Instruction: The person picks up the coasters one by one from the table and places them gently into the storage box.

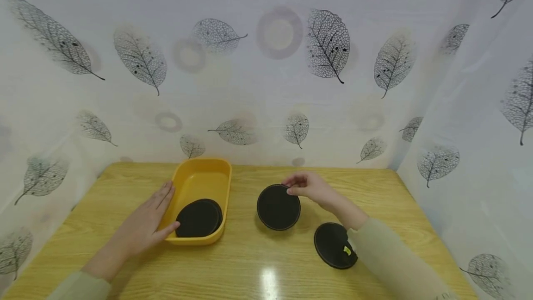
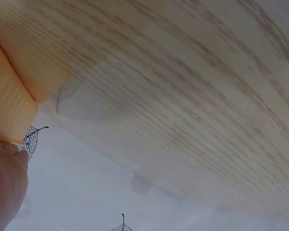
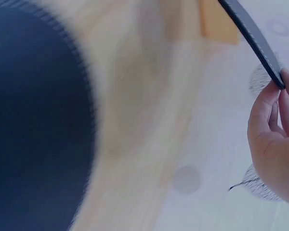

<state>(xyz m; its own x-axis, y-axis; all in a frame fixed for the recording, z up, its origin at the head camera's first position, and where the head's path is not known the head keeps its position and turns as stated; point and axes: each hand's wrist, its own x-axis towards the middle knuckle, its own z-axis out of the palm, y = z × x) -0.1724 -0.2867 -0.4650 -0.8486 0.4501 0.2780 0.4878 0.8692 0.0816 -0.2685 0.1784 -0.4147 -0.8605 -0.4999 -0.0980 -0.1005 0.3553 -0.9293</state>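
A yellow plastic tray (image 1: pixel 202 168) stands on the table at left, with stitched-edge black round coasters (image 1: pixel 199 219) overlapping in its near end. My left hand (image 1: pixel 143 223) rests against its left side, fingers laid straight along the rim and thumb at the near edge by the coasters. Right of the tray, my right hand (image 1: pixel 310 189) pinches a black round coaster (image 1: pixel 278 207) by its upper right edge between thumb and fingers. The right wrist view shows this held coaster (image 3: pixel 253 38) edge-on, tilted above the table. Another black coaster (image 1: pixel 329 244) lies beside my right forearm.
The wood-grain table (image 1: pixel 233 267) backs onto a pale leaf-print sheet (image 1: pixel 266 87), which also hangs along both sides. A small yellow-green patch (image 1: pixel 347 250) shows on the coaster at right, partly beside the sleeve.
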